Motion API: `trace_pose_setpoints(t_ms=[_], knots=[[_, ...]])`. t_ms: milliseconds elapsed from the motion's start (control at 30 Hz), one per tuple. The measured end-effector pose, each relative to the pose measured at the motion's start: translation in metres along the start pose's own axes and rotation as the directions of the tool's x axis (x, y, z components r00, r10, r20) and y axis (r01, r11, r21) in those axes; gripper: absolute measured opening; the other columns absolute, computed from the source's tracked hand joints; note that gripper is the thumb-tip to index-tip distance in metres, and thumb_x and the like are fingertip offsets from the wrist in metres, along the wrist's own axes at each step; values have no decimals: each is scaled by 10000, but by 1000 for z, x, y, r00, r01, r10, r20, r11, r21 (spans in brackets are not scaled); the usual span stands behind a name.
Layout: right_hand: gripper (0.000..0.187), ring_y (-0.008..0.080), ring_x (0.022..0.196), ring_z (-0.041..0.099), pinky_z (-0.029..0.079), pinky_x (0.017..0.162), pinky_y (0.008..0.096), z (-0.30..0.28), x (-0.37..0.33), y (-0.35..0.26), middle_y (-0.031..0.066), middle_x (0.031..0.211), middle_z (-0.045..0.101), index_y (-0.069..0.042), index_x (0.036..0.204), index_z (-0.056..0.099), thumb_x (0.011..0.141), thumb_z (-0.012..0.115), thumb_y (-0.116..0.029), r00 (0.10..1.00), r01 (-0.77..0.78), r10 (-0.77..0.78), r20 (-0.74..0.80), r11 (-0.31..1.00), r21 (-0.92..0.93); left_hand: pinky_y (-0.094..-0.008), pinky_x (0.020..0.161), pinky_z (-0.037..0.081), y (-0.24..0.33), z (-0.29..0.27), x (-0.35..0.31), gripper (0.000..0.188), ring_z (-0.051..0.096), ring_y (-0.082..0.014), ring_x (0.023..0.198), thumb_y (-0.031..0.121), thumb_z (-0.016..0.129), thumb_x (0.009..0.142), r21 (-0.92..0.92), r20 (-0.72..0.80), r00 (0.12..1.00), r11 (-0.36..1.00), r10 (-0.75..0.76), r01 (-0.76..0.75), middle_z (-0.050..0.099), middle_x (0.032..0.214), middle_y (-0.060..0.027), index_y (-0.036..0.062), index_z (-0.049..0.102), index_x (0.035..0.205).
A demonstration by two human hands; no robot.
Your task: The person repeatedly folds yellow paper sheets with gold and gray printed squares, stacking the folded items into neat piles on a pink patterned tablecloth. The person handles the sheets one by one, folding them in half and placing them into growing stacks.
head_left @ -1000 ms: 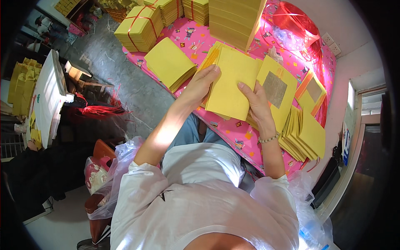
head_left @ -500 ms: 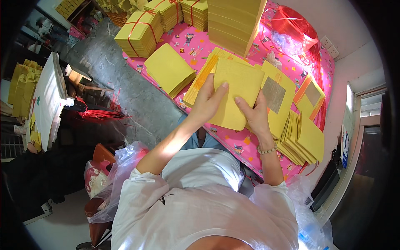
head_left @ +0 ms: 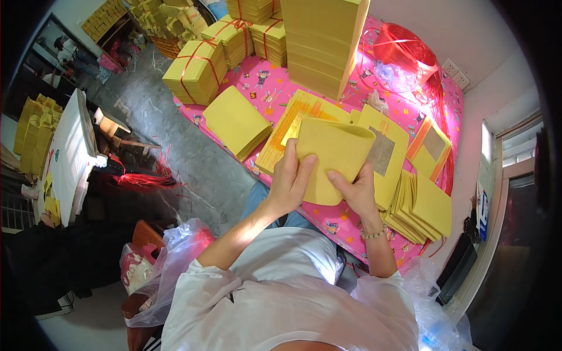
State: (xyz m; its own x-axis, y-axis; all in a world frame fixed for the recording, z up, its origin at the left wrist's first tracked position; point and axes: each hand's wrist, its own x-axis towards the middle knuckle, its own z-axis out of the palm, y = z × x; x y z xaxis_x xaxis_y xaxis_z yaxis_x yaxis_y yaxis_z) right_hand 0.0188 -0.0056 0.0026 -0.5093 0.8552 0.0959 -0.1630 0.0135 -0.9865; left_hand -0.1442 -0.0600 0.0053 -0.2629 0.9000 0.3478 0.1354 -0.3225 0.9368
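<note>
Between my two hands is a folded sheet of yellow paper (head_left: 333,158), its top bowed into a rounded loop at the right. My left hand (head_left: 291,178) grips its left edge, thumb on the front face. On the right edge, my right hand (head_left: 357,187) holds it the same way, a beaded bracelet (head_left: 374,233) at the wrist. Behind the paper lies a yellow sheet with an orange and gold print (head_left: 280,143), partly covered. To its right is another yellow sheet with a grey square (head_left: 381,151). A fanned stack of folded yellow paper (head_left: 430,205) rests near my right wrist.
A pink patterned cloth (head_left: 263,76) covers the table. Bundles of yellow paper (head_left: 193,67) tied with red ribbon, a tall yellow stack (head_left: 322,47) and a loose stack (head_left: 237,123) stand on it. A red ribbon coil (head_left: 410,50) sits far right. Plastic bags (head_left: 175,251) hang at left.
The paper in my hands now bows open at its top and sits slightly lower. Both hands keep their grip. The whole view has shifted, showing more of the far side.
</note>
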Motion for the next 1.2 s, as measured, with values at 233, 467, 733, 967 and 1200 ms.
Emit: trace_pose_setpoints(t_ms=[233,467,733,967,1200], knots=[[551,154,1089,589,501,898,295,5,-7,-8,101,1228,585,-1,1327,420,846,689,-27,1000,31,-31,-2,999,16,-325,652,490,3,-1,-5,270,633,-199,766,190,484,1004,-28,-10,1000,1000,-1,1,625,874,-160,-18,421,1164],[343,128,993,620,515,843,274,7,-2,-7,91,1132,649,24,1220,569,909,658,-89,999,-38,40,-35,997,61,-245,791,476,7,-2,-1,216,574,-91,935,121,505,997,-272,-39,994,958,-107,92,608,1049,-71,-2,467,1170],[278,109,916,635,518,799,257,15,8,-7,67,1034,687,31,1168,621,931,641,-112,997,23,-12,-82,991,134,-233,834,462,0,-20,-4,218,555,-76,989,95,516,985,-265,13,984,948,-178,175,593,1089,-55,1,486,1180],[203,69,884,613,498,785,229,12,10,-12,37,987,681,33,1082,644,932,638,-103,994,-16,23,-107,998,69,-227,825,456,0,-24,-10,219,546,-63,976,97,529,975,-252,14,975,943,-222,218,591,1056,-38,2,503,1171],[166,53,855,582,473,771,226,12,13,-10,7,938,659,31,1041,632,947,614,-105,988,-4,-2,-156,999,-41,-241,800,465,-5,-29,-21,231,542,-59,943,139,572,957,-229,-16,948,924,-316,305,614,990,-35,10,537,1145]])
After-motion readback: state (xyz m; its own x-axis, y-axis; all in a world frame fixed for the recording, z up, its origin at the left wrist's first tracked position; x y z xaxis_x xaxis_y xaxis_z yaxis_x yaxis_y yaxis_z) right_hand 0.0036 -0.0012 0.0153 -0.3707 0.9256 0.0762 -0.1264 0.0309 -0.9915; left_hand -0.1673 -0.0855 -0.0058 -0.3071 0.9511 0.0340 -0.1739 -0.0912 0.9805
